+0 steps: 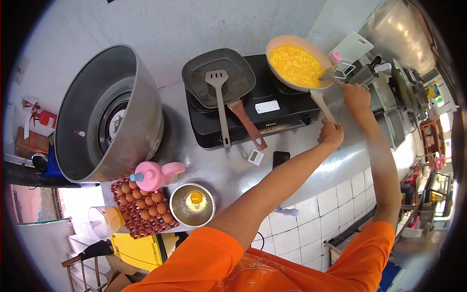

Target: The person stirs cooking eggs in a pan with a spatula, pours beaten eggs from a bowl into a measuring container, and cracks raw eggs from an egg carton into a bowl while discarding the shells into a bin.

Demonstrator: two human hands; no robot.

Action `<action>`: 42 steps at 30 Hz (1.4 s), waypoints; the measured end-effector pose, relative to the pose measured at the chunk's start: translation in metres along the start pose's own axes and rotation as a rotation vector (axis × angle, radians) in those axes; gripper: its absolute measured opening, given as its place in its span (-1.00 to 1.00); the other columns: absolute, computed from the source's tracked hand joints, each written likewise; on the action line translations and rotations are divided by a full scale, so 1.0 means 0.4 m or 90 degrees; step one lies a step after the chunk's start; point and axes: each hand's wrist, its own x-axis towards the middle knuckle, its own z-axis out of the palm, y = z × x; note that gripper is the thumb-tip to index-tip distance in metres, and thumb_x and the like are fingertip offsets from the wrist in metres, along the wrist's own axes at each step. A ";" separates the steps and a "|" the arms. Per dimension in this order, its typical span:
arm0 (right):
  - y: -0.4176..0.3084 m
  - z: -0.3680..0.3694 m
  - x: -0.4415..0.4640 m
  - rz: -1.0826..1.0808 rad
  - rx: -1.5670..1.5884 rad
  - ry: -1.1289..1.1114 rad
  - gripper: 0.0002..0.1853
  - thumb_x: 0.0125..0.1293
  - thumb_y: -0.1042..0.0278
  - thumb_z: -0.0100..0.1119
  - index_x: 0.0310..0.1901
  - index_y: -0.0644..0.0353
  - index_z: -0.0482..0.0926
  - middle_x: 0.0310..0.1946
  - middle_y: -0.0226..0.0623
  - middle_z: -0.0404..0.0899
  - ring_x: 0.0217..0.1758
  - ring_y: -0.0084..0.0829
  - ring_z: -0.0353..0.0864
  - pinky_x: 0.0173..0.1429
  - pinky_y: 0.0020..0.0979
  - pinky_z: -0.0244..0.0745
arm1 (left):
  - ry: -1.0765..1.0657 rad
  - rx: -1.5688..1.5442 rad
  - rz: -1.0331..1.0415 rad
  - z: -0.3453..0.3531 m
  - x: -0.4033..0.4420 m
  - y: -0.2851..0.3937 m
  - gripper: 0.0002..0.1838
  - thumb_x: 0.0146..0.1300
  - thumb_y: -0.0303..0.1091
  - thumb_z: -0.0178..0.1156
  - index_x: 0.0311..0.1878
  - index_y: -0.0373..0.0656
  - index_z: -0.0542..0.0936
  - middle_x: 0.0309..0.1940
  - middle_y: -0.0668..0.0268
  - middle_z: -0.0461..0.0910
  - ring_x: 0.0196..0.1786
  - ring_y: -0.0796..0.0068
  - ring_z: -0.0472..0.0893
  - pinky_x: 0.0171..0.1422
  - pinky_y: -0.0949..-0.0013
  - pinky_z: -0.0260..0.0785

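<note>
My left hand (331, 134) is wrapped round the light handle of a round pan (273, 45) on the right burner of the black stove (203, 132). Yellow egg mixture (296, 63) with paler curds covers the pan's inside. At the pan's right edge, my right hand (356, 99) grips a grey spatula (328, 75), its head dipping into the egg. On the left burner sits a dark square pan (194, 73) with a reddish-brown handle. A slotted turner (220, 104) lies across that pan.
A large metal pot (146, 97) stands at the left. Nearer me are a tray of eggs (146, 228), a pink pitcher (152, 176) and a metal bowl (206, 220) holding a cracked egg. A small timer (255, 156) and a dark phone (280, 158) lie before the stove.
</note>
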 end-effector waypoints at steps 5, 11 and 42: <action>0.043 0.118 0.071 0.003 0.008 0.086 -0.58 0.38 0.36 -0.04 0.19 -0.30 0.59 -0.28 -0.15 0.70 -0.24 -0.07 0.75 -0.18 -0.07 0.65 | 0.004 0.012 0.007 -0.023 -0.002 -0.003 -0.42 0.38 -0.08 0.10 0.26 -0.23 0.17 0.12 -0.04 0.59 0.22 -0.08 0.58 0.34 -0.11 0.30; 0.043 0.212 0.180 -0.034 0.038 0.156 -0.56 0.38 0.36 -0.06 0.21 -0.32 0.57 -0.28 -0.19 0.68 -0.21 -0.10 0.74 -0.15 -0.08 0.65 | 0.043 0.045 0.034 -0.019 0.024 -0.014 -0.48 0.42 -0.16 0.07 0.17 -0.40 0.19 -0.36 0.19 0.71 -0.22 0.28 0.74 0.06 0.23 0.52; -0.202 0.013 0.170 0.012 0.209 0.008 -0.78 0.32 0.41 0.05 -0.14 0.27 0.66 -0.16 0.09 0.68 -0.01 0.06 0.70 0.05 -0.02 0.61 | -0.028 -0.003 -0.011 -0.048 0.018 0.027 -0.33 0.33 -0.20 0.20 0.26 -0.49 0.16 -0.09 -0.06 0.66 -0.18 0.17 0.71 -0.09 0.22 0.56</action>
